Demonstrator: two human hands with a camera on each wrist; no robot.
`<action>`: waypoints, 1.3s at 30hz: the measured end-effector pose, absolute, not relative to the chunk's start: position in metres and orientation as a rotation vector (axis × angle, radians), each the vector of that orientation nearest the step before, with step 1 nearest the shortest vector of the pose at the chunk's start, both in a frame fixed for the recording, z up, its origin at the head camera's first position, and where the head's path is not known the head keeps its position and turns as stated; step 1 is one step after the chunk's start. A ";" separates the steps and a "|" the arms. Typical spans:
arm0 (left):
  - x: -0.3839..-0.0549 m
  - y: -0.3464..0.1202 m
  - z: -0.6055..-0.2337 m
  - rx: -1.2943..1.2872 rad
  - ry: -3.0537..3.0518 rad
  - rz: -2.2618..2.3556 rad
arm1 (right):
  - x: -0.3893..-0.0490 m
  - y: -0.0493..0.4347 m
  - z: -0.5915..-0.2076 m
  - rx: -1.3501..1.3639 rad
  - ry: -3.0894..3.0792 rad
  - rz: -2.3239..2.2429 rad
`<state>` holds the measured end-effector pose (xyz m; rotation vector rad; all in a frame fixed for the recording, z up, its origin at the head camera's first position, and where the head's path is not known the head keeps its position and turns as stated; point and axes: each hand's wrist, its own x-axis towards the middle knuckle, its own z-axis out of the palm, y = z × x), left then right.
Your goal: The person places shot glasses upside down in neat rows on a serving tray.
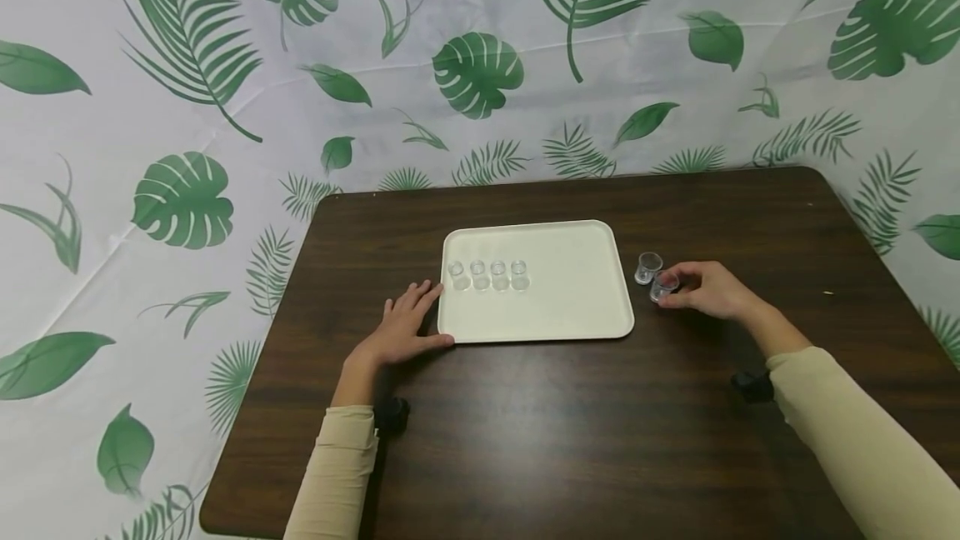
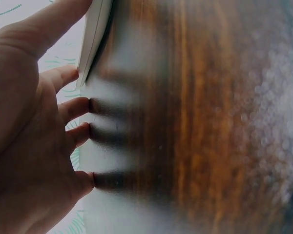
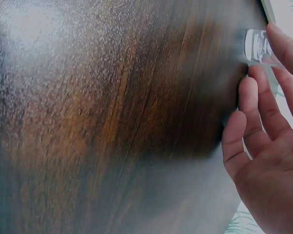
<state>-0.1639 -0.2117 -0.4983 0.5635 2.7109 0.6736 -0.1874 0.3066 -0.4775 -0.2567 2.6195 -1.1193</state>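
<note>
My right hand (image 1: 708, 290) pinches a small clear shot glass (image 1: 663, 287) between thumb and fingers, right of the tray. In the right wrist view the base of that shot glass (image 3: 256, 46) shows beside the thumb. A second shot glass (image 1: 648, 267) stands just behind it on the table. With fingers spread, my left hand (image 1: 405, 327) rests at the left edge of a cream tray (image 1: 570, 307); its thumb and index finger touch the rim. Several like glasses (image 1: 499, 275) form a row on the tray's left half.
A dark wood-grain table (image 1: 525, 423) carries everything. Behind it hangs a white cloth (image 1: 405, 107) printed with green leaves. Black wrist straps show under both forearms, the right strap (image 1: 752, 387) close above the table.
</note>
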 end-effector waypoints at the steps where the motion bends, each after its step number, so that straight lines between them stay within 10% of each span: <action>1: -0.164 -0.212 -0.498 0.563 2.711 0.672 | -0.187 0.307 -0.477 -0.260 2.617 -1.120; 39: -0.162 -0.209 -0.490 0.572 2.708 0.703 | -0.205 0.305 -0.433 -0.134 2.808 -1.370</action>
